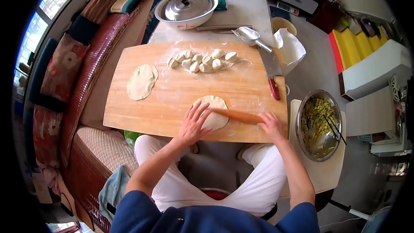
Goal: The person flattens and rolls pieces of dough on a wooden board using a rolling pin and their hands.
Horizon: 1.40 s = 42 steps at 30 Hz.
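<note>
A thin round dough wrapper lies near the front edge of the wooden board. My left hand rests on its left side, fingers stretched out, fingertips close to the left end of the rolling pin. That wooden rolling pin lies across the right part of the wrapper. My right hand has its fingers over the pin's right end. Toward the board's left side, flat wrappers overlap in a small pile. Several floured dough pieces are grouped along the back of the board.
On the board's right edge lies a red-handled knife, below a metal scoop. A steel bowl of chopped green filling with chopsticks stands at the right. Behind the board is a lidded basin. A sofa runs along the left.
</note>
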Tool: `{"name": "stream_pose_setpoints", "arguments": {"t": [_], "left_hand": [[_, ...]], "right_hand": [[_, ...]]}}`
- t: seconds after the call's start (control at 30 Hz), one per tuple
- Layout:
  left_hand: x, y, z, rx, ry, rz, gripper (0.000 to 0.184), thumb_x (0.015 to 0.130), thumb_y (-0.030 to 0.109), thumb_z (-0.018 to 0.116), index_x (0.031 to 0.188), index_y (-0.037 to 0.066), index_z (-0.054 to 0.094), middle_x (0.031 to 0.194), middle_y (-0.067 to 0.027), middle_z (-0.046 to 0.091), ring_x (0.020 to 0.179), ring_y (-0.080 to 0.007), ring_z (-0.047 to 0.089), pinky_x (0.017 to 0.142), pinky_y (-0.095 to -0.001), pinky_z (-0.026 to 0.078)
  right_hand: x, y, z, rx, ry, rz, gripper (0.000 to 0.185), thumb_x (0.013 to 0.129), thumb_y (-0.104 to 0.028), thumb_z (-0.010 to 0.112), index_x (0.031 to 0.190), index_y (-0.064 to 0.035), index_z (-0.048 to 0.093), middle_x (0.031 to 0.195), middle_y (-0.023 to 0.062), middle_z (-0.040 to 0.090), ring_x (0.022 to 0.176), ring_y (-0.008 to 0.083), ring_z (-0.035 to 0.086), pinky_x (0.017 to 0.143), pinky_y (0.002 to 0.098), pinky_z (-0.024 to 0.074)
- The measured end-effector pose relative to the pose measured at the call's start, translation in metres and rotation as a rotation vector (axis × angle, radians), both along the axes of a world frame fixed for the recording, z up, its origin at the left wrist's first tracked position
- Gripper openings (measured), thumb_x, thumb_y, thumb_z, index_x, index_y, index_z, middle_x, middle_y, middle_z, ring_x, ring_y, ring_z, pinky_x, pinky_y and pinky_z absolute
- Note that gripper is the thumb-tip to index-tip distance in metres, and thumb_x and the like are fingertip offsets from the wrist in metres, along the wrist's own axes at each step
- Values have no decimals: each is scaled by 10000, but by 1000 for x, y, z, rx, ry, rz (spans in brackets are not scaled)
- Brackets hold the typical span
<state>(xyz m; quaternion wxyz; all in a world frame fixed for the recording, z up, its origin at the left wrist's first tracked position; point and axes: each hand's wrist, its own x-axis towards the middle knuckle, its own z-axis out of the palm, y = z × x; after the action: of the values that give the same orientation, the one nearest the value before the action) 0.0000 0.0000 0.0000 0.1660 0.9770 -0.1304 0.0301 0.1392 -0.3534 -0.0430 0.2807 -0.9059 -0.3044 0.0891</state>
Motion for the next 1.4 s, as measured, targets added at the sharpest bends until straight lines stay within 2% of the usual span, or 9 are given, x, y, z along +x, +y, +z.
{"name": "stream_pose_setpoints", "arguments": {"t": [0.17,0.23,0.4,0.7,0.97,1.07,1.17,1.3,1.4], "left_hand": [[-16,-29,-21,5,60,101,945,819,536,696,1554,85,308,1633,-89,272,1519,-353,203,1222,-533,183],[18,-11,-26,63,41,183,963,862,626,591,1571,65,259,1635,-116,264,1518,-362,195,1221,-537,162],[100,9,-36,90,-10,410,942,873,581,635,1570,66,265,1645,-95,253,1511,-356,213,1215,-538,189],[19,-24,-31,15,48,291,966,833,595,666,1557,72,297,1651,-116,225,1515,-386,191,1216,-558,165],[128,0,-27,45,-173,650,813,926,527,601,1550,90,318,1650,-109,234,1506,-398,202,1205,-564,181],[109,-33,-29,-125,-220,743,791,927,481,611,1548,87,322,1646,-97,248,1519,-382,184,1218,-548,172],[86,-55,-46,16,51,543,829,905,486,624,1558,87,306,1646,-86,253,1529,-359,170,1228,-531,161],[68,-28,-31,114,13,-74,864,856,563,661,1518,84,379,1635,-64,284,1532,-327,180,1232,-525,164],[36,8,-18,-4,-23,-44,884,817,518,706,1521,96,376,1632,-64,290,1530,-336,186,1231,-529,172]], "right_hand": [[-3,22,17,-124,-238,73,383,830,-263,755,1193,-172,675,1133,36,592,1146,267,530,989,463,402],[27,42,15,-127,-302,61,394,847,-284,739,1232,-233,669,1169,34,582,1166,271,518,1018,463,379],[78,66,-3,-63,-456,-29,430,863,-303,721,1288,-293,655,1295,38,569,1275,277,475,1082,459,346],[38,48,14,-80,-395,55,568,809,-237,781,1350,-251,608,1383,61,532,1338,278,443,1157,526,271],[99,86,-12,-101,-295,-4,526,815,-257,782,1315,-241,619,1118,44,614,1098,260,568,932,440,424],[83,65,-16,133,-296,-149,461,831,-222,767,1276,-199,648,1076,79,646,1066,290,600,892,430,455],[75,36,-29,286,-203,-296,415,842,-195,750,1247,-165,668,1054,100,661,1052,314,613,883,421,468],[54,12,-9,226,-381,-208,407,840,-195,749,1239,-170,676,1075,100,657,1056,316,606,896,449,448],[28,-4,6,35,-214,-141,396,834,-217,754,1223,-193,685,1040,81,647,1050,285,600,893,442,431]]}}
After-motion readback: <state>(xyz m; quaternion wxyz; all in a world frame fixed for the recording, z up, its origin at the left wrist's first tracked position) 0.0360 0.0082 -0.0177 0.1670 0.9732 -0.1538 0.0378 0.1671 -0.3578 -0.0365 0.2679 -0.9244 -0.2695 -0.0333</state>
